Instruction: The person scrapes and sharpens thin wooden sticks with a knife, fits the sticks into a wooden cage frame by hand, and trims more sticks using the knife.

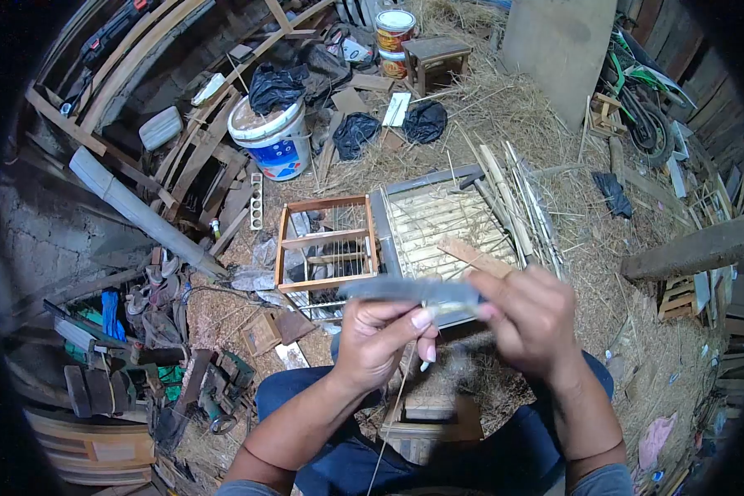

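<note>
In front of my lap, my left hand (384, 335) is closed, thumb and fingers pinching a thin pale strip (395, 397), apparently bamboo, that trails down between my legs. My right hand (533, 318), partly blurred, is closed at the right end of a wide grey knife blade (405, 289). The blade lies across just above my left fingers, smeared by motion; its handle is hidden. A flat brown wooden piece (471, 258) shows beyond my right knuckles; whether the hand holds it I cannot tell. Behind my hands lies a framed panel of pale slats (446, 223).
Left of the panel is a wooden frame (326, 240) strung with thin rods. Long strips (508, 198) lie along the panel's right edge. A white-and-blue bucket (273, 140), a small stool (438, 58) and a motorbike (645, 107) stand farther back. Straw and shavings cover the floor.
</note>
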The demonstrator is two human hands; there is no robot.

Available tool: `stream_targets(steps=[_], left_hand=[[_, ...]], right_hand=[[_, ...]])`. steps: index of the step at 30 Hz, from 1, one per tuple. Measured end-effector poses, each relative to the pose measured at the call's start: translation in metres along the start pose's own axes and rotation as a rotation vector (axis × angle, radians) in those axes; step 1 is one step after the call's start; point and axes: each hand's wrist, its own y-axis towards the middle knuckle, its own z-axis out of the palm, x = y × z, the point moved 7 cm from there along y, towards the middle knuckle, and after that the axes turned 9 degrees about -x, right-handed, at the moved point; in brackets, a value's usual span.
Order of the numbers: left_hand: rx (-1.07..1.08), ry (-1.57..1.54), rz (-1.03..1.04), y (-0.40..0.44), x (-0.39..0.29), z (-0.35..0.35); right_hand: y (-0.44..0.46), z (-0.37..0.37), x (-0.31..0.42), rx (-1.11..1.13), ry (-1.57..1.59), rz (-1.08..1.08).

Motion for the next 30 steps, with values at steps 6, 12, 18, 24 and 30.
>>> stream_targets(steps=[6, 12, 18, 24, 30], left_hand=[[-0.031, -0.161, -0.07, -0.002, 0.006, -0.005], [-0.065, -0.094, -0.051, 0.001, 0.006, -0.002], [-0.084, -0.113, -0.003, 0.001, 0.006, -0.005], [-0.11, -0.074, 0.008, 0.001, 0.0, -0.002], [-0.012, -0.041, -0.005, 0.002, 0.002, -0.006]], right_hand=[[-0.002, 0.004, -0.003, 0.026, 0.007, 0.048], [-0.004, 0.004, 0.004, 0.076, 0.101, 0.012], [-0.004, 0.004, 0.005, 0.05, 0.112, 0.019], [-0.004, 0.006, 0.004, 0.064, 0.102, 0.028], [-0.004, 0.007, 0.002, 0.067, 0.087, 0.035]])
